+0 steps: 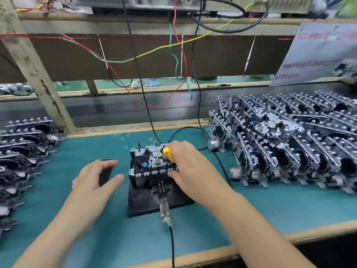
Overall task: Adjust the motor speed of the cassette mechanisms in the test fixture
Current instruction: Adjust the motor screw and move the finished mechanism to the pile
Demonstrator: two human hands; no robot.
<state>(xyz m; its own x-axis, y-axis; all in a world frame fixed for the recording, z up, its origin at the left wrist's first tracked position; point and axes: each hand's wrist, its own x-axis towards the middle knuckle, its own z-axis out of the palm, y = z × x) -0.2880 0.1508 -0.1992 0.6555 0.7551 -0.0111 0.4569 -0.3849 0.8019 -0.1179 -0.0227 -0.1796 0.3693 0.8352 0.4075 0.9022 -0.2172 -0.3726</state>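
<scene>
**Inspector:** Start at the bench's left edge.

**Assistant:** A batch of cassette mechanisms [21, 151] lies in rows there, blurred. I judge these to be finished units, but nothing marks them as such.

**Inspector:** The left hand?

**Assistant:** The left hand [96, 178] hovers over a dark flat object [105, 176] on the bench mat, left of the fixture. Its fingers are spread and relaxed, and it grips nothing. I cannot tell what the object is, nor whether the hand touches it.

**Inspector:** The unit under test?

**Assistant:** One cassette mechanism [152, 161] sits in the black test fixture [146, 198] at mid-bench, near the front edge. A toggle clamp [163, 202] lies at the fixture's front, and cables run up to equipment on the shelf above.

**Inspector:** The right hand?

**Assistant:** The right hand [189, 167] has its fingers curled round a yellow-handled screwdriver [169, 154], held over the mechanism's rear right. The thumb rests against the row of keys along its front edge. The tip is hidden, so whether it is in the trimmer I cannot tell.

**Inspector:** The right edge?

**Assistant:** A large stack of mechanisms [286, 146], with motors showing, runs to the right edge.

**Inspector:** Progress?

**Assistant:** In my judgement this unit's adjustment is in hand, and the right-hand stack remains. No count is possible.
</scene>
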